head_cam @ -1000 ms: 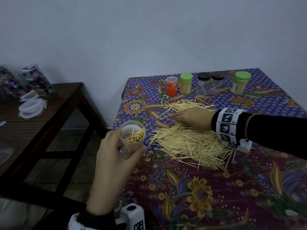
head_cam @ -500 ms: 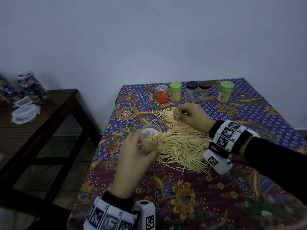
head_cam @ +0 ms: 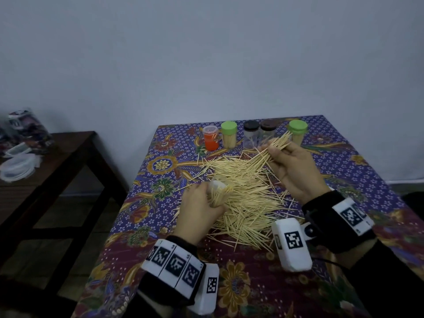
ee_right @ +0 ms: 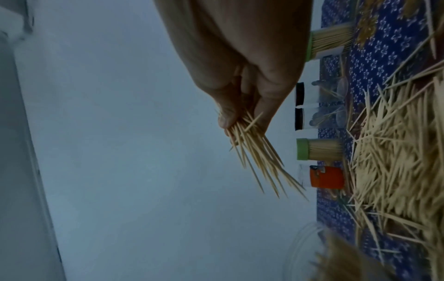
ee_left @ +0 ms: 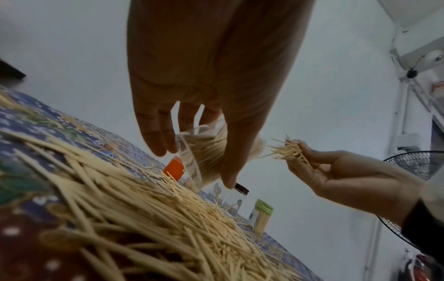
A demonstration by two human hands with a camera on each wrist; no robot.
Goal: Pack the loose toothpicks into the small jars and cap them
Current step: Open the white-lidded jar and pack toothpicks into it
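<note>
A person's left hand (head_cam: 197, 210) grips a clear, uncapped jar (head_cam: 219, 193) partly filled with toothpicks, at the 9 o'clock edge of the loose pile (head_cam: 247, 193) on a patterned tablecloth (head_cam: 252, 283). The right hand (head_cam: 296, 171), raised at 1 o'clock of the pile, pinches a bundle (head_cam: 270, 152) of toothpicks, well apart from the jar. Five capped jars line the table's far edge at 12 o'clock: orange jar (head_cam: 211, 140), two green-lidded (head_cam: 229, 135), two dark-lidded (head_cam: 251, 134). Bare cloth lies open at 6 o'clock, toward the near edge. A dark side table (head_cam: 68, 152) stands at 9 o'clock, across a gap of floor. Any jar labels are too blurred to read.
</note>
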